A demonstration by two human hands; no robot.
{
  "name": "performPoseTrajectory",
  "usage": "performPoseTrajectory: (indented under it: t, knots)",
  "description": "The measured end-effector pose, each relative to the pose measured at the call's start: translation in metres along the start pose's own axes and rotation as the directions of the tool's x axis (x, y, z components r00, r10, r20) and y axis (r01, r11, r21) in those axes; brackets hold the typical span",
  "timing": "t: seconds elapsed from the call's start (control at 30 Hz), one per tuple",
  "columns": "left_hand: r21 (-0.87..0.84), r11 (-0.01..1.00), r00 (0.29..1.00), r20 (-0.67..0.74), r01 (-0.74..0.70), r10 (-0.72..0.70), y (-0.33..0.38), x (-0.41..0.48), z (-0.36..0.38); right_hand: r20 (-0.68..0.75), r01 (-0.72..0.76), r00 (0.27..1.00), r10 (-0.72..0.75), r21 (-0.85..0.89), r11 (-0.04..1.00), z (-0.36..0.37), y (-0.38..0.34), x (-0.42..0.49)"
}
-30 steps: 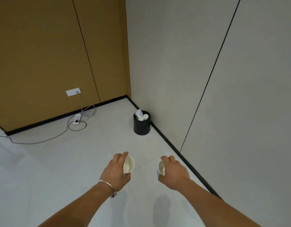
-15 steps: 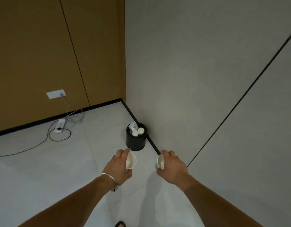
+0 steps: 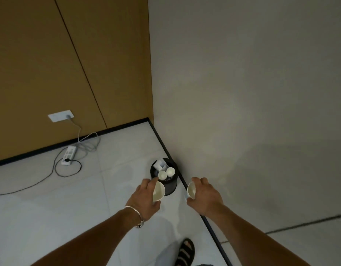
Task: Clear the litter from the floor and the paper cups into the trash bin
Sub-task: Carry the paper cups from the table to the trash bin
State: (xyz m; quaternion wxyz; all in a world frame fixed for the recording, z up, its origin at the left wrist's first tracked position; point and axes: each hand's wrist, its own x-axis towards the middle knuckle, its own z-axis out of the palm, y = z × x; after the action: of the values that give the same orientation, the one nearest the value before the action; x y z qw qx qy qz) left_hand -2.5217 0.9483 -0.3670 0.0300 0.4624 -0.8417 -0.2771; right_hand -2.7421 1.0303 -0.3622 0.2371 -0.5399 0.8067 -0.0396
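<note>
A small black trash bin point(image 3: 172, 184) stands on the floor against the grey wall, near the room's corner. Inside it lie two white paper cups point(image 3: 166, 173) and a crumpled white wrapper point(image 3: 159, 164). My left hand point(image 3: 144, 196) grips a white paper cup point(image 3: 158, 191) on its side, mouth toward the right, just in front of the bin. My right hand point(image 3: 205, 196) holds another white paper cup point(image 3: 191, 190), mouth toward the left, to the right of the bin and close to the wall.
A white power strip point(image 3: 69, 153) with a looped black cable point(image 3: 67, 169) lies on the pale tiled floor at the left, plugged into a wall socket point(image 3: 60, 115). A black skirting point(image 3: 210, 225) runs along the wall. My sandalled foot point(image 3: 186, 252) is at the bottom.
I have walked closer to the bin, which now sits just beyond my hands. Both hands kept their cups and the view tipped further down, showing my foot.
</note>
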Motion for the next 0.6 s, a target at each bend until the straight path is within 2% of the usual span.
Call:
performPoseTrajectory:
  t: [0.17, 0.37, 0.6]
  knots:
    - [-0.038, 0.994, 0.994, -0.038, 0.100, -0.102, -0.002, 0.076, -0.013, 0.028, 0.093, 0.995, -0.092, -0.024, 0.995, -0.027, 0.005, 0.093]
    - [-0.137, 0.973, 0.983, 0.037, 0.184, -0.181, -0.023, 0.148, 0.010, 0.143, 0.077, 0.987, -0.077, 0.010, 0.997, -0.014, 0.005, 0.176]
    - [-0.204, 0.960, 0.979, 0.109, 0.190, -0.171, -0.093, 0.259, 0.071, 0.144, -0.014, 0.990, 0.006, 0.060, 0.998, 0.043, 0.010, 0.297]
